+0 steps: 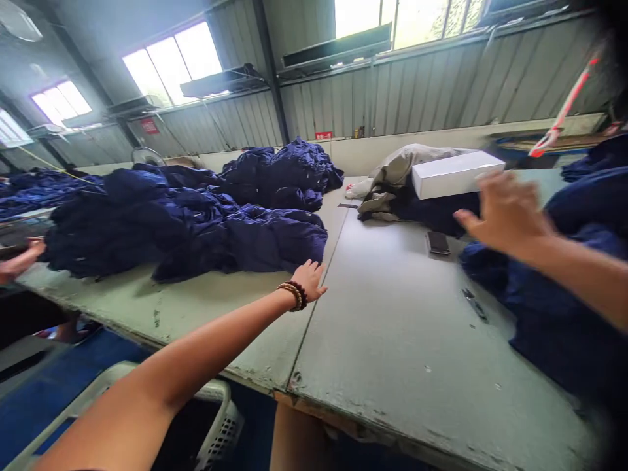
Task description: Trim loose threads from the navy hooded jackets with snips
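Observation:
My left hand (309, 280), with bead bracelets at its wrist, lies with its fingers stretched out by the near right edge of a pile of navy garments (265, 235). Its fingertips reach the cloth; I cannot tell whether they press on it. My right hand (515, 212) is raised and slightly blurred, thumb spread from the fingers, holding nothing. It overlaps the right end of a white box (454, 173); contact between them is unclear. Below that forearm is more navy cloth (554, 301) at the table's right side.
On the pale worktable (383, 340) lie thread snips (475, 305) and a dark flat item (438, 243). A grey-beige garment (407, 163) is beside the box. Another person's hand (22, 261) shows at far left. Under the table edge stands a white plastic basket (223, 425).

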### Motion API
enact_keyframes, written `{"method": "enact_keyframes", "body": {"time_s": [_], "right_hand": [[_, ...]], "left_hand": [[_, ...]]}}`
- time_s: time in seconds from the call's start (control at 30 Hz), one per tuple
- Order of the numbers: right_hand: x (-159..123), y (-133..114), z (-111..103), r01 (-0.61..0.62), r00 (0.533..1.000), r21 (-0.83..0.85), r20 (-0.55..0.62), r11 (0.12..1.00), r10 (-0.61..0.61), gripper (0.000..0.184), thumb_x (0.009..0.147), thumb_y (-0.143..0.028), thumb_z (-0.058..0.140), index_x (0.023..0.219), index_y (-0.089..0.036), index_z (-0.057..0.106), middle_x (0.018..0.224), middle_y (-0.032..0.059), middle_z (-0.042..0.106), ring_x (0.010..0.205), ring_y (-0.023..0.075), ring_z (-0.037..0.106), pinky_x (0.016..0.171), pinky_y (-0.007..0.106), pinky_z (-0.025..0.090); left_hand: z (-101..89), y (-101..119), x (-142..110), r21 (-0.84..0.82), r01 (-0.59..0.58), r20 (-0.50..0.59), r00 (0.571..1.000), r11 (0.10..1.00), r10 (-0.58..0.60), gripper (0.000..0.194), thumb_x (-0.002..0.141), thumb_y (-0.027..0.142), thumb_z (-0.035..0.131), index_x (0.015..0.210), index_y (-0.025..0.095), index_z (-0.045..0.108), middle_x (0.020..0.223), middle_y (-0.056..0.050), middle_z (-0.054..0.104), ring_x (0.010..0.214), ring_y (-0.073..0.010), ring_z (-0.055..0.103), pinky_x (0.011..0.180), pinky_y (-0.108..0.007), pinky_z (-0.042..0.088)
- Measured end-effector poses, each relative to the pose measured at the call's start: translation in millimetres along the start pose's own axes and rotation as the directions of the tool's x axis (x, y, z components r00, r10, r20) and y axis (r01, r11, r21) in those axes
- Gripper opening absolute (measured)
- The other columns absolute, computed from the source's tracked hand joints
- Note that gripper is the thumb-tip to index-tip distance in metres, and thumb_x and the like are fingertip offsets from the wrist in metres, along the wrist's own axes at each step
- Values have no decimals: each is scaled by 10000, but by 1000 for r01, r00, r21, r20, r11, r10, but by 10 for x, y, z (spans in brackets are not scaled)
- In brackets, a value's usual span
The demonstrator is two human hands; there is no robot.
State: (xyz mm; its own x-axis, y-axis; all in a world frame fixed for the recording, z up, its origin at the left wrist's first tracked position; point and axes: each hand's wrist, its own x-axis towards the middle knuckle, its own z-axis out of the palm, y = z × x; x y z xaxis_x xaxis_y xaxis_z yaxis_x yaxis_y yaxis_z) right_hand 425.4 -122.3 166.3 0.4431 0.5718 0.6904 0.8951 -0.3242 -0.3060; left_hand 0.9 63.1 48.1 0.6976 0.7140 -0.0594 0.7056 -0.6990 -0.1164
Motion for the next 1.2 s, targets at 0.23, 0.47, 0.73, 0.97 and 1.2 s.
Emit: {"method": "enact_keyframes", "body": {"time_s": [0.23, 0.47, 0.73, 0.97, 1.2], "right_hand": [[-1281, -2525, 2075, 404, 655, 349, 535, 846, -534, 701, 981, -306, 720, 1607, -57, 526, 1656, 230, 520, 1555, 312, 486, 1289, 401, 361], [-1565, -3747, 2878, 368, 626, 447, 530, 816, -572, 781, 1046, -312, 583, 1735, -92, 290, 1817, 177, 231, 1689, 334, 216, 1361, 498, 218], [-1765, -4013, 3251, 242, 652, 385, 615, 891, -443, 423, 1119, -449, 493, 1379, -170, 677, 1778, 246, 294, 1641, 451, 296, 1244, 702, 325], [-1906, -3863, 3104, 376, 638, 413, 534, 830, -555, 281, 1096, -207, 482, 1236, -177, 724, 1818, 182, 223, 1699, 402, 130, 1310, 706, 171], [-2096, -3396, 2634, 453, 586, 453, 498, 768, -639, 350, 1056, -87, 448, 1247, -156, 733, 1755, 171, 391, 1686, 329, 239, 1360, 577, 188]], "left_hand": [[463, -1200, -419, -3, 242, -47, 969, 970, -242, 826, 946, 327, 715, 1689, 151, 399, 1768, -235, 334, 1674, -425, 241, 1334, -574, 280], [805, -1439, -339, -60, 336, -127, 931, 940, -341, 826, 975, 273, 637, 1721, 118, 319, 1828, -209, 170, 1706, -376, 143, 1366, -538, 212], [1173, -1618, -331, -205, 355, -64, 925, 912, -375, 604, 1042, 402, 561, 1584, 134, 560, 1667, -187, 523, 1629, -382, 363, 1312, -526, 350], [1158, -1452, -653, -293, 280, -60, 949, 914, -310, 665, 966, 468, 673, 1531, 121, 620, 1640, -202, 547, 1580, -417, 433, 1313, -576, 345], [1174, -1087, -1216, -442, 204, -76, 962, 874, -264, 611, 967, 412, 691, 1521, 162, 625, 1650, -156, 551, 1648, -368, 340, 1353, -546, 321]]}}
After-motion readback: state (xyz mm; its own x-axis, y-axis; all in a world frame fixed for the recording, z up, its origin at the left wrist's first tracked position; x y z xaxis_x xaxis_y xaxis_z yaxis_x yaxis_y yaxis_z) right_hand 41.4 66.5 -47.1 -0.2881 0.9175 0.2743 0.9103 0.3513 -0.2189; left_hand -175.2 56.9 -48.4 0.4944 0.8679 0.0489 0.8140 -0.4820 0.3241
